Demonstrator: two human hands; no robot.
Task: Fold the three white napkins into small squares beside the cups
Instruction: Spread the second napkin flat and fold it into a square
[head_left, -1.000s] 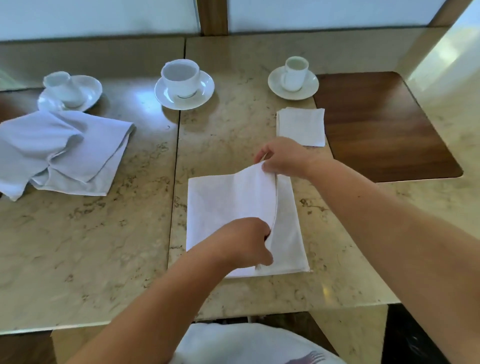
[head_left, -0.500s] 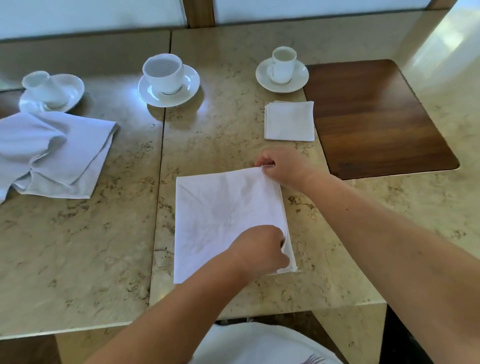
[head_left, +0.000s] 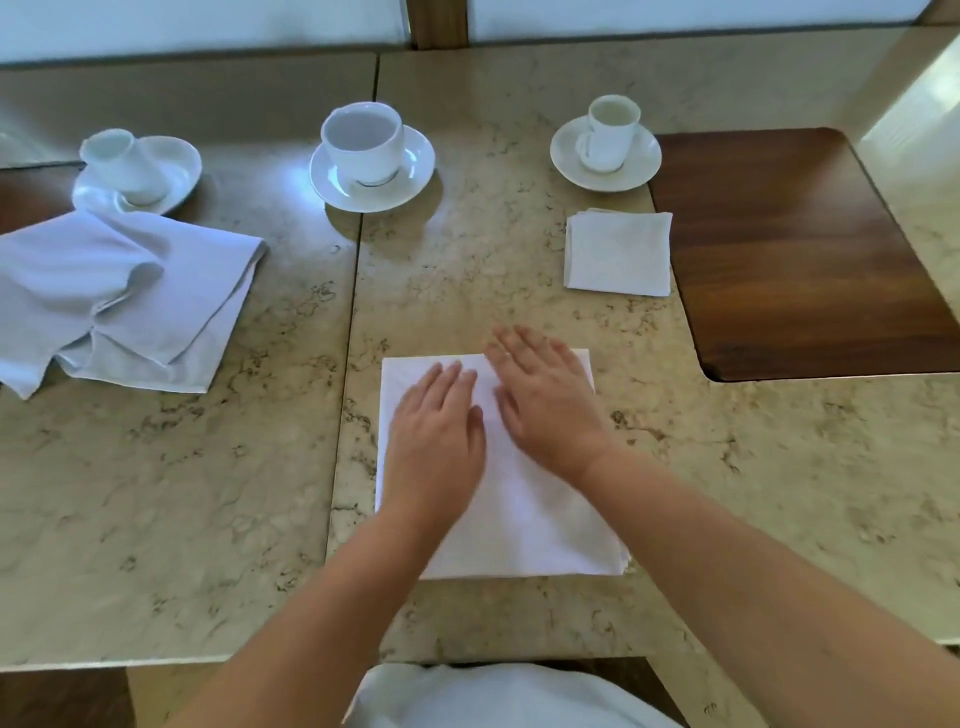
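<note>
One napkin done, one half-folded under your palms, one untouched.

Your left hand (head_left: 439, 431) and right hand (head_left: 545, 400) press flat, fingers straight, on the middle napkin (head_left: 524, 514) near the counter (head_left: 156, 493) front edge. The folded square (head_left: 618, 253) sits by the right cup (head_left: 610, 132); the crumpled napkin (head_left: 119, 296) waits left. Bare counter lies ahead of you.

One napkin (head_left: 530, 509) lies half-folded centrally, one small square (head_left: 618, 253) by the right cup (head_left: 610, 132), one crumpled (head_left: 119, 296) left.
</note>
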